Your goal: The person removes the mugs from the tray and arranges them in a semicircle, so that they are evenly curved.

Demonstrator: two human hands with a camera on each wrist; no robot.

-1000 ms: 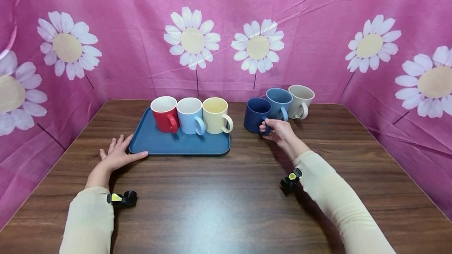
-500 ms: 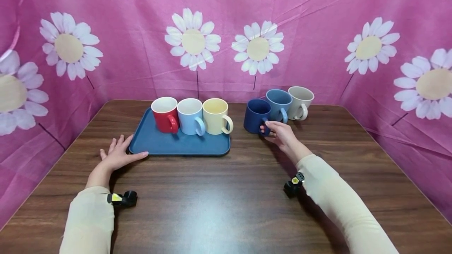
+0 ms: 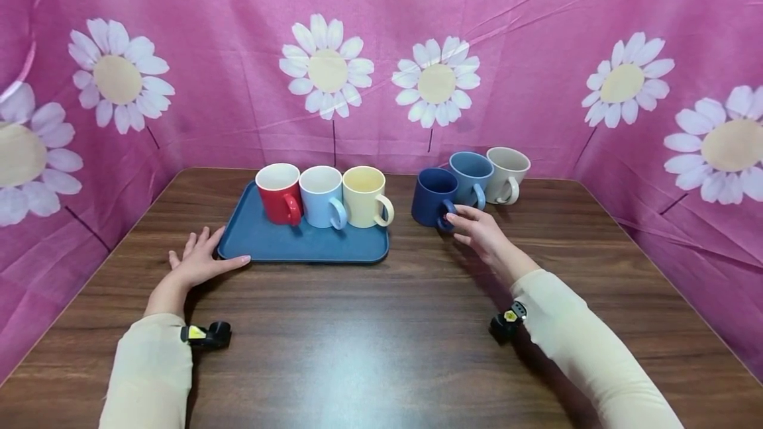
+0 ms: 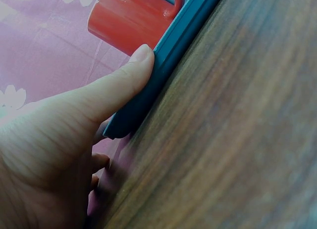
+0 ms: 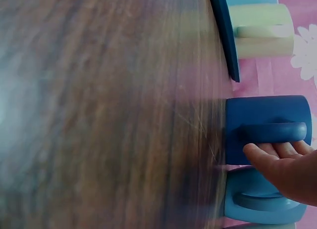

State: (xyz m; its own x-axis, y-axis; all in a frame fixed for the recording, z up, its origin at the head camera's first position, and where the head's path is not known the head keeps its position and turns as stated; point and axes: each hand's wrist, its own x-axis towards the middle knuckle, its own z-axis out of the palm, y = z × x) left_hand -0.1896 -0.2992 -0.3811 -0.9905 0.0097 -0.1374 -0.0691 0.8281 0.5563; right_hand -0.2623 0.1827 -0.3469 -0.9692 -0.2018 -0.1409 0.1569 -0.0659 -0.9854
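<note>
On the blue tray (image 3: pixel 298 248) stand three mugs in a row: red (image 3: pixel 278 194), light blue (image 3: pixel 321 197) and pale yellow (image 3: pixel 363 197). My left hand (image 3: pixel 199 262) lies at the tray's front left corner, fingers spread and fairly straight, the thumb (image 4: pixel 124 83) against its rim. To the right of the tray a navy mug (image 3: pixel 435 197) sits upright on the table. Just beside its handle (image 5: pixel 277 132) is my right hand (image 3: pixel 481 234), its loosely bent fingers at the handle but not curled round it; I cannot tell whether they touch it.
Behind the navy mug, a medium-blue mug (image 3: pixel 471 171) and a grey mug (image 3: pixel 508 171) form a diagonal row on the wooden table (image 3: pixel 357 336). A pink cloth (image 3: pixel 238 32) with daisies hangs close behind the table's back edge.
My right hand gripped the navy mug's handle earlier; its fingers have loosened and drawn slightly back to the right. The navy mug stays in place. My left hand has not moved.
</note>
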